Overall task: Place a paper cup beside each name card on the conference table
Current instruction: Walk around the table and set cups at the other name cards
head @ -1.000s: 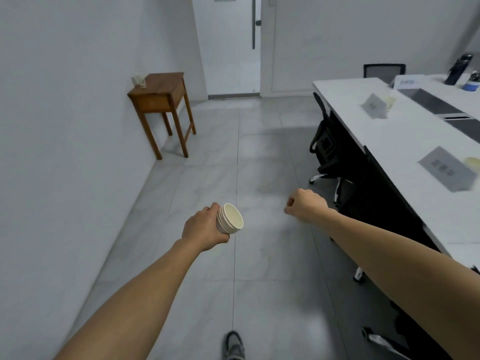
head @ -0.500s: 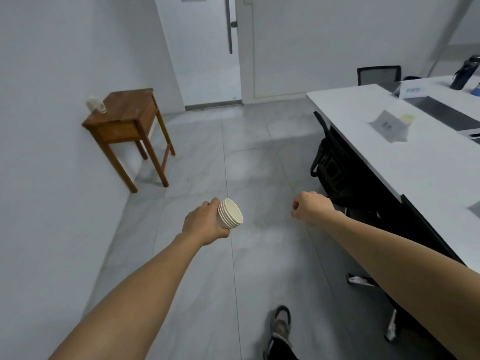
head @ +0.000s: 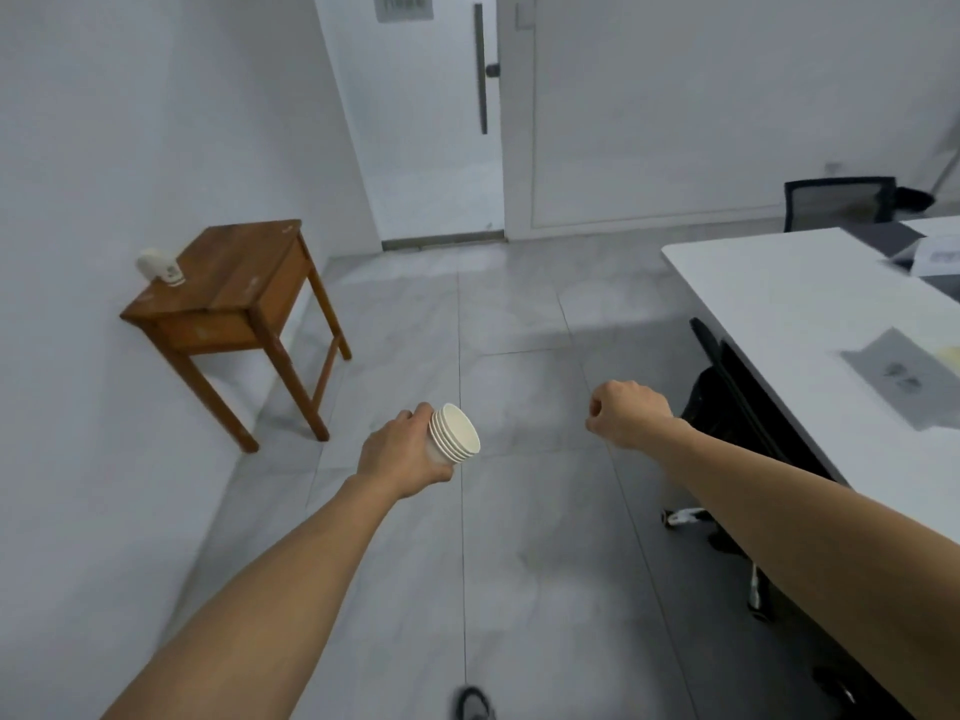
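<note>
My left hand (head: 400, 454) grips a stack of several white paper cups (head: 453, 434), held on its side over the grey floor with the mouths facing right. My right hand (head: 626, 419) is curled into a fist and holds nothing, just left of the white conference table (head: 769, 314). On the table's right part lies a grey name card (head: 904, 376) with a pale yellow thing at the frame edge beside it. Another white name card (head: 937, 257) sits farther back at the right edge.
A brown wooden side table (head: 234, 304) with a small white object (head: 158, 267) stands against the left wall. A black office chair (head: 727, 407) is tucked under the conference table; another chair (head: 839, 202) stands at its far end. A white door (head: 431, 116) is ahead.
I have walked forward along the table: the wooden side table and the table's far end are closer, and one name card has passed out of view. Both hands keep their grips.
</note>
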The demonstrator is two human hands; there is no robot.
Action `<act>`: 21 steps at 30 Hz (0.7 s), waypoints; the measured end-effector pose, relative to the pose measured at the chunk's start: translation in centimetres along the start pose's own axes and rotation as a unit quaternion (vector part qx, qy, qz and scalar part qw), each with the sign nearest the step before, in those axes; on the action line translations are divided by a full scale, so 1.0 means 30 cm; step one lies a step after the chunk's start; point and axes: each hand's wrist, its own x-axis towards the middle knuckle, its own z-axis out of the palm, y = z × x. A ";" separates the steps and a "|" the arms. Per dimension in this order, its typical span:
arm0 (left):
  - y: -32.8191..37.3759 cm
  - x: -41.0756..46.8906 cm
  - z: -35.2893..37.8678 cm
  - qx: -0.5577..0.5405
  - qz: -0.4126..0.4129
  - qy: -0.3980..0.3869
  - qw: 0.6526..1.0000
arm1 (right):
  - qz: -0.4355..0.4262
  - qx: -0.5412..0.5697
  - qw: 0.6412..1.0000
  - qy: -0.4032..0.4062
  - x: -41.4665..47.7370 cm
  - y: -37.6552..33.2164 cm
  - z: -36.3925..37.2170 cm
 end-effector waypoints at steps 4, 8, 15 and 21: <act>-0.026 0.356 0.001 0.000 0.010 -0.014 1.000 | 0.007 -0.005 1.000 -0.007 0.329 -0.021 -0.031; -0.052 0.765 -0.042 -0.008 0.035 -0.021 0.999 | 0.036 0.005 0.999 -0.007 0.679 -0.037 -0.118; 0.033 1.379 -0.196 0.006 0.088 -0.023 0.996 | 0.078 0.039 0.996 0.028 1.150 -0.005 -0.351; 0.179 1.880 -0.142 0.004 0.134 -0.046 0.990 | 0.119 0.048 0.992 0.016 1.581 0.140 -0.419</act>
